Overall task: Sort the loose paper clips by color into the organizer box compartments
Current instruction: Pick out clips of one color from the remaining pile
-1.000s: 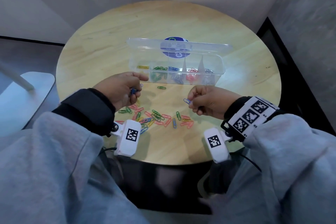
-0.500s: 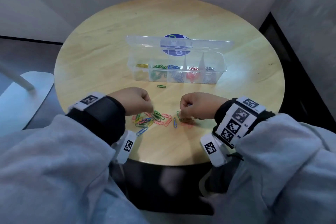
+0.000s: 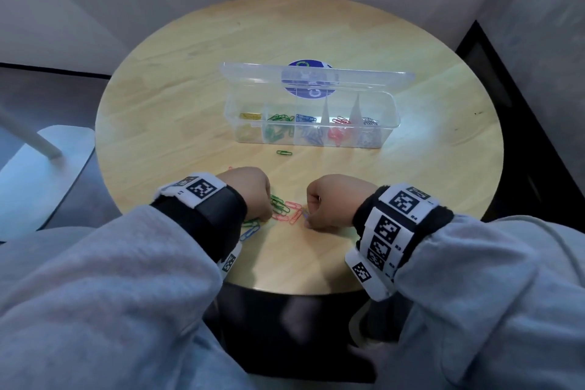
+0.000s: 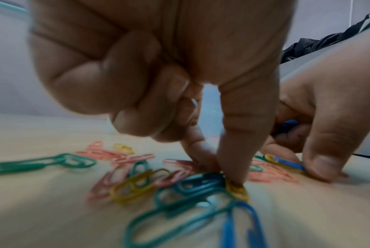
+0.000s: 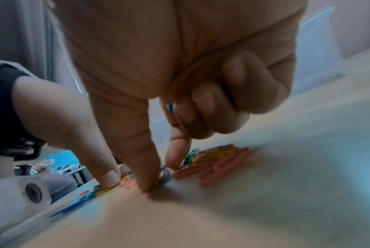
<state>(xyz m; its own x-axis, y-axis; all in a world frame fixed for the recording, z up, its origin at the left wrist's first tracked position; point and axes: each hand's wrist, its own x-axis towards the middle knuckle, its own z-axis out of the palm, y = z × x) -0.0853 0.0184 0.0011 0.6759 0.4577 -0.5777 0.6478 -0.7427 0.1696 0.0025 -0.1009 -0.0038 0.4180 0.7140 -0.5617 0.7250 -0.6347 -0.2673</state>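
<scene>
A pile of loose paper clips [image 3: 285, 209] in green, red, blue and yellow lies near the table's front edge. My left hand [image 3: 253, 193] is down on the pile's left side. Its thumb and forefinger [image 4: 233, 159] pinch at a blue clip [image 4: 201, 182] lying on the wood. My right hand [image 3: 332, 203] is on the pile's right side, and its thumb and forefinger pinch a blue clip [image 5: 165, 174]. Its curled fingers hold another blue clip [image 5: 170, 107]. The clear organizer box [image 3: 391, 111] stands open beyond, with yellow, green, blue, red and silver clips in separate compartments.
One green clip [image 3: 284, 152] lies alone just in front of the box. The box lid [image 3: 253, 73] stands upright behind the compartments. The round wooden table [image 3: 190, 89] has bare wood to the left, right and behind the box. A pale stool stands on the floor at left.
Both hands, raised a second ago with blue clips between the fingers, have turned palm down and dropped onto the pile. The box and the lone green clip have not moved.
</scene>
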